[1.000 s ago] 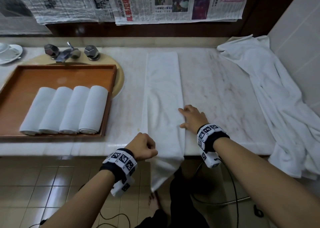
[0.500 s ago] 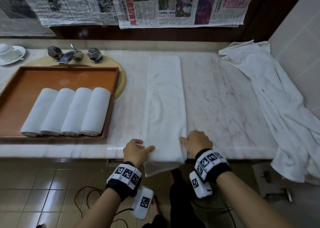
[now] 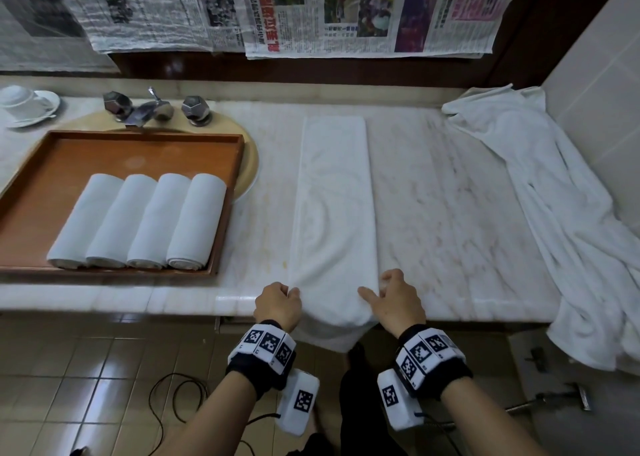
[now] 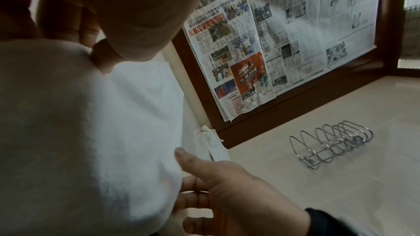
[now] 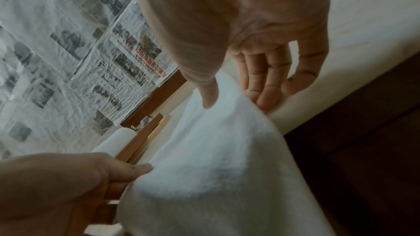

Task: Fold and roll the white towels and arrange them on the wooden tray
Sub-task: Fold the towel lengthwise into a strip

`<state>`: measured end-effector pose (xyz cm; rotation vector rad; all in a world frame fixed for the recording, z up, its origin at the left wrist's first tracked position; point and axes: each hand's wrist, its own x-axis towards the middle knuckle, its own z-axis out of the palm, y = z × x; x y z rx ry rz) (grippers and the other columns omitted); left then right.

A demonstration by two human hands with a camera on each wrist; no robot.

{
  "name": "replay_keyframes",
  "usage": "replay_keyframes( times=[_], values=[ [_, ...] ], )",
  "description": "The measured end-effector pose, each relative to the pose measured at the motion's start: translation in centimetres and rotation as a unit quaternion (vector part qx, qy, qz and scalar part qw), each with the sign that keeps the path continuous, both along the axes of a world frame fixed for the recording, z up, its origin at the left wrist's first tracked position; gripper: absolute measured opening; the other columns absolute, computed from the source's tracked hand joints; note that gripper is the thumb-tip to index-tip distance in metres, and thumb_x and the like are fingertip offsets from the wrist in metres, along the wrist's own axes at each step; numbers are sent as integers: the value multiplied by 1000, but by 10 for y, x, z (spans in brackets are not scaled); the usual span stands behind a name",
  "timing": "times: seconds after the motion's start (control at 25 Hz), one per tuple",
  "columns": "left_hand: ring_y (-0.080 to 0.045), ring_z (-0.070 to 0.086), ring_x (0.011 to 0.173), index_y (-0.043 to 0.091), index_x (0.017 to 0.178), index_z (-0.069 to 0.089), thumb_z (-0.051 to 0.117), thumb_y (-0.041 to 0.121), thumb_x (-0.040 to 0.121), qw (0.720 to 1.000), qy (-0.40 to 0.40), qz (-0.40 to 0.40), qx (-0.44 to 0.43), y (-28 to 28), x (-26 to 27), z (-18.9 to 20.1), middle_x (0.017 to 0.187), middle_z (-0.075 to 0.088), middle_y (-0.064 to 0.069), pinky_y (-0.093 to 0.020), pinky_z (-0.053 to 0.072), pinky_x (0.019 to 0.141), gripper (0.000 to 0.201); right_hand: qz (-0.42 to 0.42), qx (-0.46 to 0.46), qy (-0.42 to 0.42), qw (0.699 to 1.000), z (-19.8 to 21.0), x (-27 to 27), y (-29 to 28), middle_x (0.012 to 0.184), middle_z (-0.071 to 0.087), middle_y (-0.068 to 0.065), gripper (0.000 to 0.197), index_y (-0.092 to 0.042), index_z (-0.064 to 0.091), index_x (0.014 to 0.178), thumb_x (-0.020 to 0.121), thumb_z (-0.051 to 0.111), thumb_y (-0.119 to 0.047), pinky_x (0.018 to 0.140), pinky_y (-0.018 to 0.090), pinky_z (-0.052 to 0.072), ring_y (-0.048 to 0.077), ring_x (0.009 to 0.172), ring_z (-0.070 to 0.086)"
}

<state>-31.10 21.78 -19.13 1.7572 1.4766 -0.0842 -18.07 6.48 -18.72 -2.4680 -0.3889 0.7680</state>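
Observation:
A long folded white towel [image 3: 332,213] lies lengthwise on the marble counter [image 3: 450,213], its near end drooping over the front edge. My left hand [image 3: 280,299] pinches the towel's left edge at the counter's front. My right hand [image 3: 389,296] pinches the right edge, thumb on top. In the left wrist view my left thumb [image 4: 103,60] presses into the towel [image 4: 90,132]. In the right wrist view my right thumb [image 5: 209,96] lies on the towel [image 5: 216,168], with the fingers [image 5: 265,85] beside and below its edge. The wooden tray [image 3: 145,144] at left holds several rolled towels [image 3: 138,220].
A heap of loose white towels [image 3: 561,213] covers the counter's right end and hangs over it. A tap [image 3: 152,109] and a basin rim sit behind the tray, and a cup on a saucer [image 3: 24,104] stands at the far left. A wire rack [image 4: 329,144] hangs on the tiled wall.
Both hands have come back to the towel's near end at the counter edge and taken hold of its two sides. The part hanging over the edge is shorter.

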Motion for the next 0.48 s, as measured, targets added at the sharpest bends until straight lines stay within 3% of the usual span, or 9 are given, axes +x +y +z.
replay_keyframes(
  times=[0.12, 0.24, 0.48],
  values=[
    [-24, 58, 85, 11, 91, 62, 60, 28, 93, 1000, 5, -8, 7, 2, -1, 1, 89, 63, -5, -30, 43, 75, 17, -13, 7, -7, 1000, -1, -1, 1, 97, 63, 1, 44, -22, 39, 122, 87, 66, -22, 79, 36, 49, 23, 92, 60],
    [-24, 61, 84, 17, 85, 63, 68, 30, 85, 1000, 13, -18, 17, 6, -3, 3, 88, 64, -2, -31, 50, 74, 14, -14, 26, -14, 999, -3, -2, -1, 90, 65, 0, 39, -21, 42, 119, 88, 64, -20, 80, 36, 49, 22, 88, 60],
    [-23, 67, 79, 19, 76, 69, 77, 29, 79, 1000, -8, 7, -24, 20, -2, -2, 85, 68, -1, -39, 59, 77, 13, 2, 16, -33, 999, -5, -2, 5, 112, 60, 1, 33, -21, 43, 121, 91, 58, -19, 78, 30, 42, 20, 94, 55]
  ],
)
